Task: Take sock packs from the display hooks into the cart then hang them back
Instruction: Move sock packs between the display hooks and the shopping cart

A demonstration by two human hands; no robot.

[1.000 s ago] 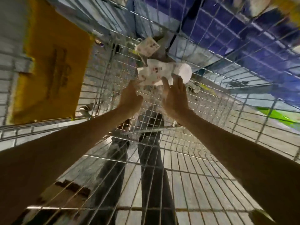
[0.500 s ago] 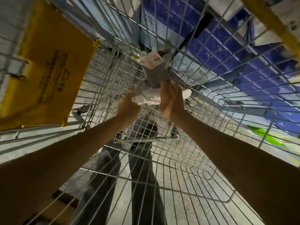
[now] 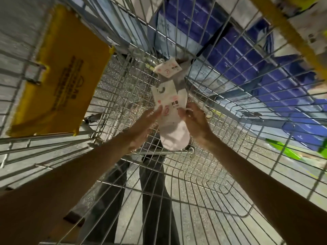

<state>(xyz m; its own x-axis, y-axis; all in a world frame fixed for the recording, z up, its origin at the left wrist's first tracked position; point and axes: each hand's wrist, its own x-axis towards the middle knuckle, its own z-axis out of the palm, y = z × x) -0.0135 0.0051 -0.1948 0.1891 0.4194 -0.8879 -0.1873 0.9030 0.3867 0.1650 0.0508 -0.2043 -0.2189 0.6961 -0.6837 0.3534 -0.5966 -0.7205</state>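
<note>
A white sock pack (image 3: pixel 174 137) with a printed paper band lies lengthwise between my two hands, low inside the wire cart (image 3: pixel 235 184). My right hand (image 3: pixel 196 121) pinches its right edge at the band. My left hand (image 3: pixel 143 124) touches the left edge with straight, blurred fingers. Just beyond it a grey sock pack (image 3: pixel 177 82) with its own white label leans against the cart's far end wall.
A yellow plastic flap (image 3: pixel 60 82) hangs on the cart's left side. Blue packaged goods (image 3: pixel 247 55) fill shelves beyond the right wall, under a yellow rail (image 3: pixel 283 32). Dark trouser legs (image 3: pixel 152 200) show through the cart's wire bottom.
The white pack, bunched crosswise under my right hand before, now lies stretched lengthwise between both hands. My hands have parted to its two edges. The view has moved closer.
</note>
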